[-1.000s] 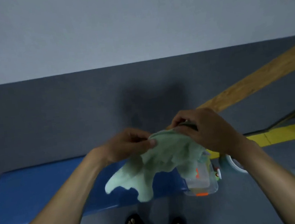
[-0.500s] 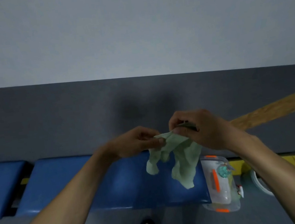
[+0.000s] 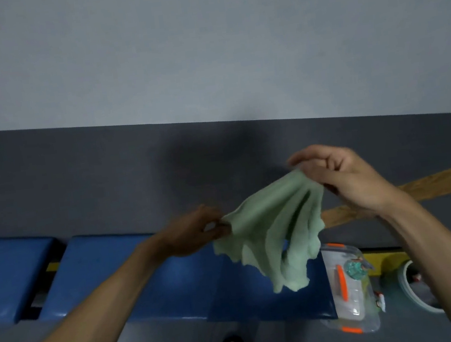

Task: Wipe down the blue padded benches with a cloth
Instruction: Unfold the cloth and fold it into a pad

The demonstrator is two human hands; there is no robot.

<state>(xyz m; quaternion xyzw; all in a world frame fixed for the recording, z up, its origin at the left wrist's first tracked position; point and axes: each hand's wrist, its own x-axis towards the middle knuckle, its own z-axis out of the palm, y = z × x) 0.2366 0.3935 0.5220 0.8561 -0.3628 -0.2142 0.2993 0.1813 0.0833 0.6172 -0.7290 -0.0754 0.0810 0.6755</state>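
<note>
We see a pale green cloth [image 3: 276, 232] held up in the air between both hands, above the blue padded surface [image 3: 159, 287]. It is soft and nubbly, gathered into long vertical folds that fan out from the upper right corner — its lower edge hangs ragged and wavy, with one tail drooping lowest near the right end of the blue pad. The left hand [image 3: 195, 232] pinches the cloth's left corner between thumb and fingertips. The right hand [image 3: 341, 176], held higher, pinches the bunched upper corner, its grip curled round the fabric. A second blue pad [image 3: 6, 271] lies to the left — a narrow gap parts the two. A clear plastic container [image 3: 347, 292] with orange clips sits just beside the surface's right end.
</note>
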